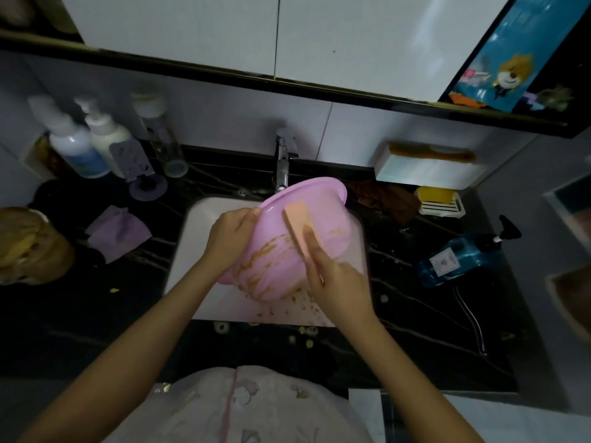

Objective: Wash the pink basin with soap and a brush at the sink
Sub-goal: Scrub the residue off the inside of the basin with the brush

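Pink plastic, smeared inside with yellowish-brown streaks: the pink basin [323, 199] sits at the centre of the frame, tilted on edge over the white sink [198, 238], its upper rim just below the tap [283, 161]. The left hand [230, 238] grips the basin's left rim, fingers curled over the edge. The right hand [335, 276] holds a flat peach brush [297, 222] against the basin's inner wall, one finger stretched along its back and the rest wrapped round its side. Crumbs of the same brown dot the sink floor at the lower centre. On the dark marbled counter [96, 314], a blue pump bottle [460, 257] lies to the right, a purple cloth [118, 231] to the left, and white bottles [76, 145] stand at the upper left.
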The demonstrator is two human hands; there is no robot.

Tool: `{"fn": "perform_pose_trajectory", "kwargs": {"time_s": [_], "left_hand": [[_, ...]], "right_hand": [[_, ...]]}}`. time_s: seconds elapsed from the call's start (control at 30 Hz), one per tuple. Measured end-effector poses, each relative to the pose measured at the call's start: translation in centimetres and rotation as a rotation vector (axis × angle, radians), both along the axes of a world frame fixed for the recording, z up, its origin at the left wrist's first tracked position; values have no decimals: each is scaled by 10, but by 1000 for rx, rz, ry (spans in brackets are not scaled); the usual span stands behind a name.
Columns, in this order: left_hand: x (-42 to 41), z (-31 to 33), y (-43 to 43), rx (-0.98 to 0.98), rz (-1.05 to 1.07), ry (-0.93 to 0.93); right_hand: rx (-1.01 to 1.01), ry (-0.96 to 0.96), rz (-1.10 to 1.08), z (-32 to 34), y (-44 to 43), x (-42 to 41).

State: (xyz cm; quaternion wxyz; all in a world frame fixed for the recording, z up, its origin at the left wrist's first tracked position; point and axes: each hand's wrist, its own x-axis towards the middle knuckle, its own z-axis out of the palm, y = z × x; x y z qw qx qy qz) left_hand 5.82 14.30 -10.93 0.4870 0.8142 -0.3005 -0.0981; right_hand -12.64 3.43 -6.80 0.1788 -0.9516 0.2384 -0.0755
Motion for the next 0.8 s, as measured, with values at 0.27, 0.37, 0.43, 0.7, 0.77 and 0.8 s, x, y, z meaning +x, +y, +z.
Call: {"fn": "perform_pose_trajectory", "kwargs": {"time_s": [0.27, 0.37, 0.43, 0.7, 0.77, 0.8], "left_hand": [[-7, 5, -11, 39, -9, -29], [5, 1, -4, 22, -2, -15], [4, 0, -4, 10, -3, -15], [5, 2, -4, 37, 3, -14], [3, 1, -4, 41, 0, -9], [1, 2, -5, 44, 5, -14]], "right_hand": [[176, 16, -157, 6, 5, 19], [3, -34, -2, -13, 31, -12], [33, -10, -126, -10, 1, -18], [45, -66, 7, -26, 47, -4], [2, -62, -16, -30, 30, -24], [20, -52, -95, -31, 11, -26]]}}
